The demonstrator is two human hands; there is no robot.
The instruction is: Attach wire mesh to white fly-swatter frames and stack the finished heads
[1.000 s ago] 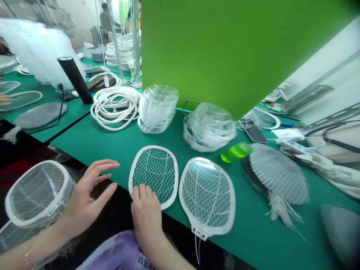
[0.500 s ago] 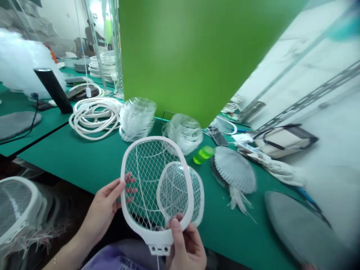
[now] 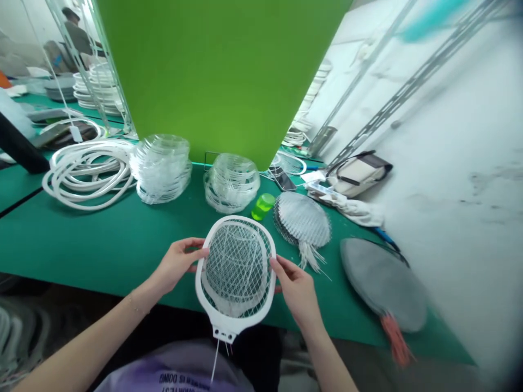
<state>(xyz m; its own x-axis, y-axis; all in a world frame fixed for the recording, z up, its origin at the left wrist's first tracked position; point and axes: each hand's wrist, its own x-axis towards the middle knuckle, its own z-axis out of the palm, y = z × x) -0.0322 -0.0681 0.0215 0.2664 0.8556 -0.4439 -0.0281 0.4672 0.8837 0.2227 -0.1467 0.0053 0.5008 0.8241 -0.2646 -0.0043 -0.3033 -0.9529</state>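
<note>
Between both hands is a white-framed mosquito swatter head (image 3: 200, 283) with wire mesh, tilted, its narrow neck and thin wires pointing towards me. My left hand (image 3: 177, 264) pinches the left rim, fingers curled behind it. The right rim is gripped by my right hand (image 3: 297, 288), thumb in front and fingers partly hidden behind. Another mesh piece shows through the held mesh; whether the two touch I cannot tell. Just beyond the frame stands a small green translucent cup or lid (image 3: 263, 206), and right of that lies a pile of mesh sheets (image 3: 304, 218) with pale wires.
Two stacks of clear plastic rings (image 3: 161, 169), (image 3: 232, 182) stand before a green panel (image 3: 229, 71). Coiled white tubing (image 3: 87, 174) lies left. Grey mesh sheets (image 3: 384, 283) with red wires, a phone (image 3: 281, 178) and a bag (image 3: 362, 174) are right. Frames (image 3: 24, 337) are stacked lower left.
The swatter head has lowered over the mesh piece on the table. My right hand has moved from its lower rim up to its right side. The view has swung right.
</note>
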